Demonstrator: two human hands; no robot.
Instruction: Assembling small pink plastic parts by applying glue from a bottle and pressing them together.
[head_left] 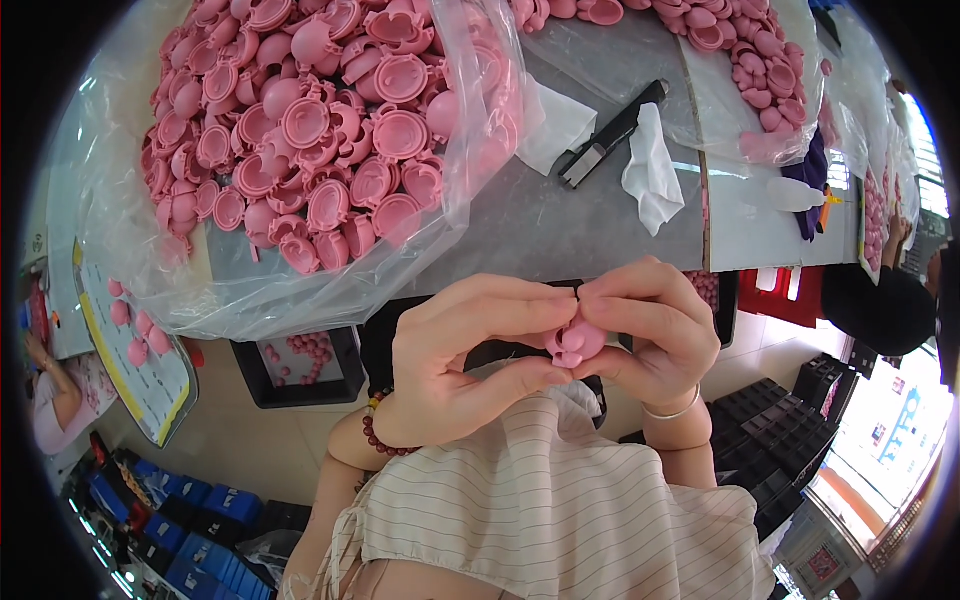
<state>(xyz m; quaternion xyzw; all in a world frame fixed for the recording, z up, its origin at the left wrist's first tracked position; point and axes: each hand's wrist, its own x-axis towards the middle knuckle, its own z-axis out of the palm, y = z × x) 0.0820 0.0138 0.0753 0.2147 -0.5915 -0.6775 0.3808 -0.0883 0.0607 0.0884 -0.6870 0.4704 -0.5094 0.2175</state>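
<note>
Both hands meet over my lap, just off the table's near edge, around one small round pink plastic piece (577,343). My left hand (470,350) pinches it from the left between thumb and fingertips. From the other side, my right hand (655,325) grips the same piece with its thumb below and fingers above. The fingers cover part of it, so its full shape is hidden. Beyond my left hand, a large clear plastic bag (400,265) lies open on the table, heaped with pink half-shells (305,122).
A black-handled cutter (615,135) lies on the grey table (530,235) between white tissues (655,180). More pink shells (765,70) fill a bag at the far right. Below the table stand a black bin (300,395) of pink balls and a red crate (780,295). Other people sit at both sides.
</note>
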